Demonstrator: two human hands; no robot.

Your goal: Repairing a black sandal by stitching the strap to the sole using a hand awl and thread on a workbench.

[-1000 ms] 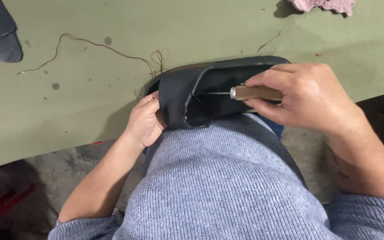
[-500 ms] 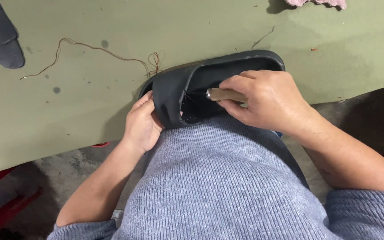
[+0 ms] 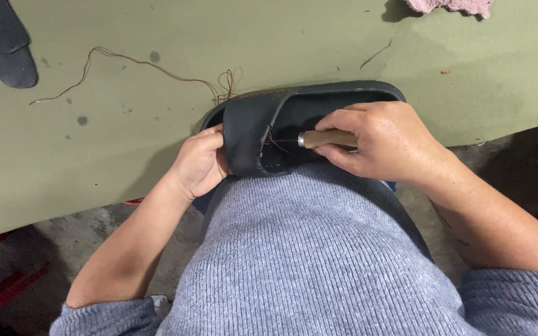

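Dark grey leather, shaped into a shoe upper (image 3: 263,134), sits at the near edge of an olive-green table (image 3: 126,155), resting partly against the person's lap. Everything else is placed from that shoe.

On the shoe's left side, the left hand (image 3: 202,163) is closed around the folded front of the upper, fingers curled over the leather and pinching it steady. On the shoe's right side, the right hand (image 3: 384,142) is wrapped tightly around the wooden handle of an awl (image 3: 326,138). The awl points left, into the open hollow of the shoe, and its thin metal tip appears to meet the inner edge of the leather near a line of stitching, though the dark interior makes the exact contact hard to see.

Brown thread (image 3: 157,70) trails from the top edge of the shoe away across the table to the far left, with a small tangle just beyond the shoe. Far to the shoe's upper left lies a separate dark leather piece (image 3: 10,46). Well beyond the shoe to the upper right, a pink cloth (image 3: 449,6) shows at the table's far edge. Below the shoe, a grey-blue knitted sweater (image 3: 306,261) fills the foreground.
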